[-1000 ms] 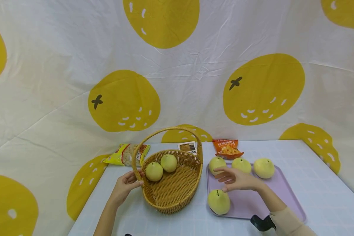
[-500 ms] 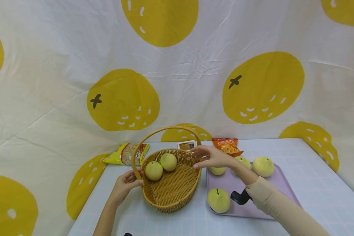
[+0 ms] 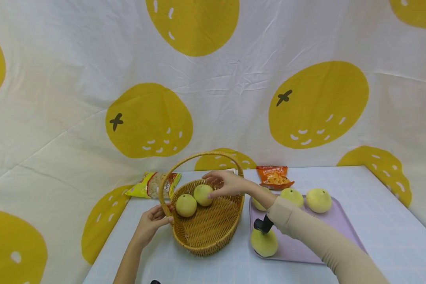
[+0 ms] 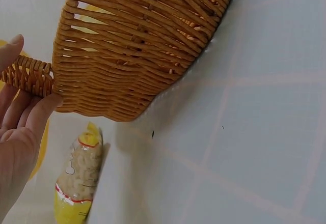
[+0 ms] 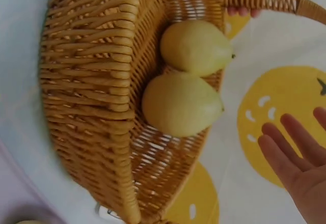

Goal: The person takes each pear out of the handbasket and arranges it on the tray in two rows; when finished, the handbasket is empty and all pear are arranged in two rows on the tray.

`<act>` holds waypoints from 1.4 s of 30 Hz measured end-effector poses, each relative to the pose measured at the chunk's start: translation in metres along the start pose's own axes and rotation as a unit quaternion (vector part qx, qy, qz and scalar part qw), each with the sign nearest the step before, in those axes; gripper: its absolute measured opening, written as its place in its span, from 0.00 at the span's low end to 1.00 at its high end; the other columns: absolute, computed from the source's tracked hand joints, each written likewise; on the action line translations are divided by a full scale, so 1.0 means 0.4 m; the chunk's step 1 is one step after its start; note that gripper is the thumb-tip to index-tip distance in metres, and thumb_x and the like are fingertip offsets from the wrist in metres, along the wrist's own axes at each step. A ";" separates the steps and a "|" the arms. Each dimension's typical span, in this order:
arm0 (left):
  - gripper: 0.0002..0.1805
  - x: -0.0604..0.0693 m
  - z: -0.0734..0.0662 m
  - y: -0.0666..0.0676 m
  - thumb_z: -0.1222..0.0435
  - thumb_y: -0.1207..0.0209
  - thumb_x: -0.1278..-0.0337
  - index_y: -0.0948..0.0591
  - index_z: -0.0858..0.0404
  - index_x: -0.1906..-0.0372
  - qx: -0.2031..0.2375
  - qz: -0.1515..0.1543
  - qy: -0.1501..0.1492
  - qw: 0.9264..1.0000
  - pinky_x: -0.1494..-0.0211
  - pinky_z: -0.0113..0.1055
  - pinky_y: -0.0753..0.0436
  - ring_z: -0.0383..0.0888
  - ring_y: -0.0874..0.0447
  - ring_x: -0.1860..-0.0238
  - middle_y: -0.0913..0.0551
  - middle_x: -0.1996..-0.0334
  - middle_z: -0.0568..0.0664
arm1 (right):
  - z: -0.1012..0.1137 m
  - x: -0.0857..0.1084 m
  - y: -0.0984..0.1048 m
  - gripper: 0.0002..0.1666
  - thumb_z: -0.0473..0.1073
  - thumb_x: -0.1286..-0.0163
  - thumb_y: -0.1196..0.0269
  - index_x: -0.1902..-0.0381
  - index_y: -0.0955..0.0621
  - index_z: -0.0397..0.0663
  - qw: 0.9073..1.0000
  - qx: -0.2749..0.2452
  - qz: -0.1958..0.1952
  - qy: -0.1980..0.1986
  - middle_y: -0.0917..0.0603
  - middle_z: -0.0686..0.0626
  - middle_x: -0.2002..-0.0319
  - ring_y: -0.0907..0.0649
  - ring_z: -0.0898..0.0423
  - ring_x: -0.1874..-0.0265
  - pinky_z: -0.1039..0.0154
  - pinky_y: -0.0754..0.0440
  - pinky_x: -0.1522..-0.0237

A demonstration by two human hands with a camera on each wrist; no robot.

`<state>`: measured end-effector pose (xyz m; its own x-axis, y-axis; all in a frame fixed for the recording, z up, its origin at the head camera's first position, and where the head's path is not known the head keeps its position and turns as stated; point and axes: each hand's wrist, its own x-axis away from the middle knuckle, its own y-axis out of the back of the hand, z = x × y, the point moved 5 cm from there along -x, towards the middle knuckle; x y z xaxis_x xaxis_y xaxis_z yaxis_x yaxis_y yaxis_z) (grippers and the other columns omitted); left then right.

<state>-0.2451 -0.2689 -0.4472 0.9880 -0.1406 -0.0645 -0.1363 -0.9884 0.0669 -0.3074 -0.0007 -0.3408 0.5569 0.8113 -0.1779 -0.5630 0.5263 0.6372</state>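
Note:
My left hand point(image 3: 148, 225) pinches the base of the handle of a wicker basket point(image 3: 206, 251), thumb on one side and fingers on the other in the left wrist view. Two pale yellow pears, a left pear point(image 3: 186, 205) and a right pear point(image 3: 203, 195), lie side by side at the basket's left end. Above the right pear hovers my right hand point(image 3: 227, 183). Its fingers point(image 5: 290, 155) extend loosely, apart from both pears and holding nothing in the right wrist view.
A lilac tray point(image 3: 305, 252) to the right bears several pears, including a front pear point(image 3: 264, 243) partly hidden by the wrist camera. Behind lie a yellow snack bag point(image 3: 142, 187) and an orange snack bag point(image 3: 274, 177). A patterned cloth hangs behind the table.
My right hand has moved left from over the tray, across the basket's right rim, to above the right pear. My left hand has stayed on the handle.

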 end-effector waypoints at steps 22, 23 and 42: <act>0.31 -0.001 -0.008 0.000 0.74 0.38 0.47 0.33 0.77 0.38 -0.009 -0.001 -0.004 1.000 0.48 0.30 0.21 0.46 0.23 0.43 0.28 0.42 0.72 | -0.083 -0.122 -0.076 0.45 0.49 0.42 0.31 0.31 0.37 0.45 0.990 0.086 0.018 -0.107 0.34 0.42 0.33 0.33 0.44 0.35 0.48 0.33 0.37; 0.31 -0.001 -0.007 0.001 0.75 0.38 0.47 0.33 0.77 0.38 -0.008 -0.003 -0.003 1.000 0.48 0.30 0.21 0.46 0.23 0.43 0.28 0.42 0.72 | -0.089 -0.126 -0.080 0.45 0.49 0.42 0.31 0.31 0.38 0.45 0.990 0.086 0.023 -0.111 0.34 0.42 0.33 0.34 0.45 0.34 0.48 0.33 0.36; 0.32 -0.002 0.003 0.003 0.74 0.37 0.48 0.33 0.76 0.38 -0.009 -0.013 0.013 1.000 0.48 0.31 0.20 0.45 0.22 0.44 0.28 0.42 0.70 | -0.141 -0.141 -0.103 0.33 0.43 0.44 0.29 0.41 0.26 0.43 0.962 0.170 0.040 -0.209 0.30 0.38 0.43 0.28 0.44 0.44 0.51 0.23 0.47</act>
<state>-0.2462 -0.2700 -0.4483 0.9926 -0.1140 -0.0411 -0.1103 -0.9904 0.0830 -0.3498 -0.0537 -0.3994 0.7571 0.6350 0.1535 -0.4219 0.2959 0.8570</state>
